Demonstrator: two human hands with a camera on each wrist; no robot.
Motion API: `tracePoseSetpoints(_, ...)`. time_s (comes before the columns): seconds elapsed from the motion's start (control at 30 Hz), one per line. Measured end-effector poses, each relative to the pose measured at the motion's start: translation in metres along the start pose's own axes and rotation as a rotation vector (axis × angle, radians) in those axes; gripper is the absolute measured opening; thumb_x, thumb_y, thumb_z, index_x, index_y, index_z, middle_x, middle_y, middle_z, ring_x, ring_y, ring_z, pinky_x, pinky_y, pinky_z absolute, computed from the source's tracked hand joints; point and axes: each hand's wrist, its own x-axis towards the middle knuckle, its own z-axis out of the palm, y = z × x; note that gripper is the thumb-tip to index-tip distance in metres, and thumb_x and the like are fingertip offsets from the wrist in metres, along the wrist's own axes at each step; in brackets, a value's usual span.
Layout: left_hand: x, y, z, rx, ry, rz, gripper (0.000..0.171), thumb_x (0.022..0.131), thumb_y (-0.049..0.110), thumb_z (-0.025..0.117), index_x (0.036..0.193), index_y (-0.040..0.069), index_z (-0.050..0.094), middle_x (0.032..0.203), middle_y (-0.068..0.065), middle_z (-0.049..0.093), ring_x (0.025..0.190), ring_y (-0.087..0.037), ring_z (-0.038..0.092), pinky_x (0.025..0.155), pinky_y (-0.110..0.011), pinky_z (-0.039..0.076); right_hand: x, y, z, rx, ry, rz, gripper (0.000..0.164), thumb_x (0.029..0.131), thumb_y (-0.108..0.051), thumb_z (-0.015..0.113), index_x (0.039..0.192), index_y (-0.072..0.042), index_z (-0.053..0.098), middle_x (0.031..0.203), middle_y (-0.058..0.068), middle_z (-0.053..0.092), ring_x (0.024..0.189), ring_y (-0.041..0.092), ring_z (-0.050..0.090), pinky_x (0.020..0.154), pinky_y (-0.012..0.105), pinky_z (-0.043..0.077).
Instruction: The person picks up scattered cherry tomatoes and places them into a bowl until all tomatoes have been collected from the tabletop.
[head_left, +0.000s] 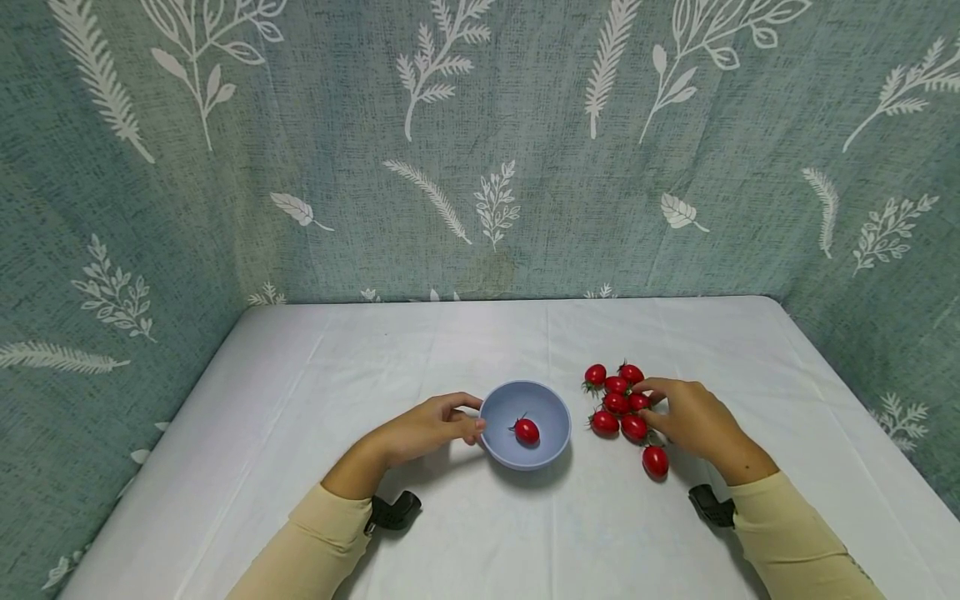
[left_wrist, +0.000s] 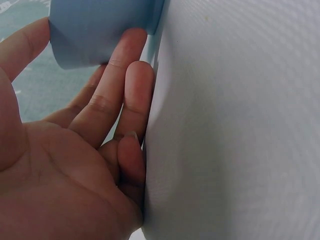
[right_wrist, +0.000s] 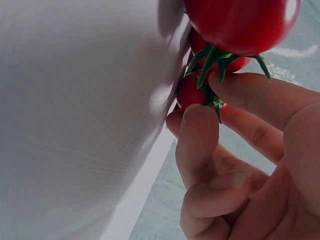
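Note:
A light blue bowl (head_left: 495,454) stands on the white-covered table with one red cherry tomato (head_left: 527,432) inside. My left hand (head_left: 435,429) is at the bowl's left side. In the left wrist view, its thumb touches the wall of the bowl (left_wrist: 95,35), and its extended fingers reach along the underside. To the right lies a cluster of cherry tomatoes (head_left: 617,403) with green stems. My right hand (head_left: 693,417) is at the cluster's right edge. Its thumb and finger pinch a small cherry tomato (right_wrist: 190,94) from either side. A larger cherry tomato (right_wrist: 245,22) is above it in the right wrist view.
One cherry tomato (head_left: 655,462) lies at the near end of the cluster, below the right hand. A green-blue curtain (head_left: 480,208) with white leaf prints hangs behind and beside the table (head_left: 375,350). Black wrist cameras (head_left: 397,510) are strapped on both wrists.

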Motion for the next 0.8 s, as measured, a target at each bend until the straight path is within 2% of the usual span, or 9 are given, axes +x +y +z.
tracePoseSetpoints(0.27,-0.0008,0.0009,0.0004,-0.003,0.001,0.0,0.047,0.102,0.031,0.059,0.137,0.002,0.051,0.097,-0.01,0.071,0.103,-0.012,0.065,0.105,-0.041,0.04,0.0,-0.0001,-0.0002,-0.009,0.009,-0.01,0.041,0.09,-0.011,0.073,0.129,-0.003,0.063,0.112,0.025,0.07,0.054,0.01,0.058,0.05,0.027,0.048)
tracePoseSetpoints(0.53,-0.0006,0.0003,0.0,0.0,0.0,0.008,0.046,0.102,0.03,0.059,0.137,0.002,0.052,0.097,-0.007,0.071,0.102,-0.012,0.065,0.103,-0.036,0.041,-0.0009,-0.0015,-0.0024,-0.034,0.04,-0.029,0.041,0.09,-0.013,0.073,0.129,-0.004,0.064,0.111,0.023,0.071,0.053,0.012,0.049,0.048,0.028,0.043)
tracePoseSetpoints(0.8,-0.0007,0.0001,-0.0001,-0.001,0.002,0.006,0.046,0.102,0.03,0.059,0.137,0.001,0.052,0.097,-0.005,0.072,0.102,-0.012,0.065,0.104,-0.038,0.042,-0.0015,-0.0024,-0.0044,-0.044,0.066,-0.047,0.039,0.089,-0.013,0.074,0.127,-0.005,0.066,0.11,0.022,0.072,0.066,0.016,0.053,0.049,0.028,0.04)
